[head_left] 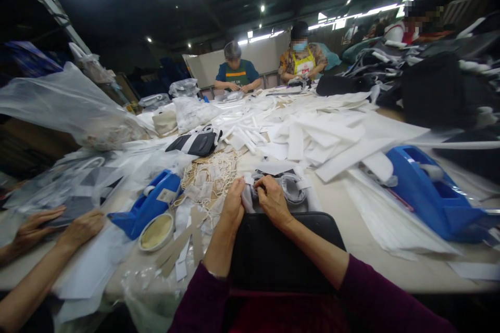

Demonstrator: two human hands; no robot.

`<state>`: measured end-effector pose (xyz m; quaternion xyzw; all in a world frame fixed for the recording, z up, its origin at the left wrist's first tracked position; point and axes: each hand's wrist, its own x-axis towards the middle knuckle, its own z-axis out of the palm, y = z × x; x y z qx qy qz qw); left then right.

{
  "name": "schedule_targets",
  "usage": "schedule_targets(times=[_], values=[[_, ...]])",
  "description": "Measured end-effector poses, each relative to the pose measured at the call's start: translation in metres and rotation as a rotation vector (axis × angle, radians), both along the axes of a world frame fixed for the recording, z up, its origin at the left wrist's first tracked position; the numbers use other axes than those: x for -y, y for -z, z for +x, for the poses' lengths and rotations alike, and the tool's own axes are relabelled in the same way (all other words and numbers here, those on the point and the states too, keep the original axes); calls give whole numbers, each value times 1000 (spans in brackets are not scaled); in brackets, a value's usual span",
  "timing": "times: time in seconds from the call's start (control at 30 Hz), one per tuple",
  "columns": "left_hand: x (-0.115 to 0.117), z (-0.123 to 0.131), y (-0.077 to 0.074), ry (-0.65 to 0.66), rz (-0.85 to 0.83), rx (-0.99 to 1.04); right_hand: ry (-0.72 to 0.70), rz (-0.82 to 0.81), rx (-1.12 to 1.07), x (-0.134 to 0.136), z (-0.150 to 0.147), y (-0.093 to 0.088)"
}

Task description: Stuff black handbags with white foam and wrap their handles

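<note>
left hand (233,202) pinching white wrap (247,203); right hand (272,200) half-curled, hold unclear. grey coil (294,190) right of it, black bag (287,255) nearer the body. likely wrapping; next calls for steady pinch.

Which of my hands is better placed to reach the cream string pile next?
Probably your left hand: it's nearer the string pile, while your right hand sits farther over, beside the grey roll.

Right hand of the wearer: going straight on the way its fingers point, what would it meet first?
The right hand would likely meet the pale wrapping by its fingertips first, with the left hand close beyond; depth there is hard to judge.
</note>
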<state>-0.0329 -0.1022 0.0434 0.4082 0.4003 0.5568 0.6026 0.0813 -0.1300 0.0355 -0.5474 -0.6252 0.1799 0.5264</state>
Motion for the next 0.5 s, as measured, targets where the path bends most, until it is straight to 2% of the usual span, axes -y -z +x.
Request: schedule_targets(times=[0.13,0.23,0.3,0.5], values=[[-4,6,3,-74,-8,-93,-48,-68,-69,-2,1,1],[-6,9,5,-70,-8,-106,60,-50,-118,-8,3,0],[-6,9,6,-69,-11,-123,109,-31,-48,-13,5,0],[-11,8,13,-114,21,-200,50,-172,162,-23,6,5]])
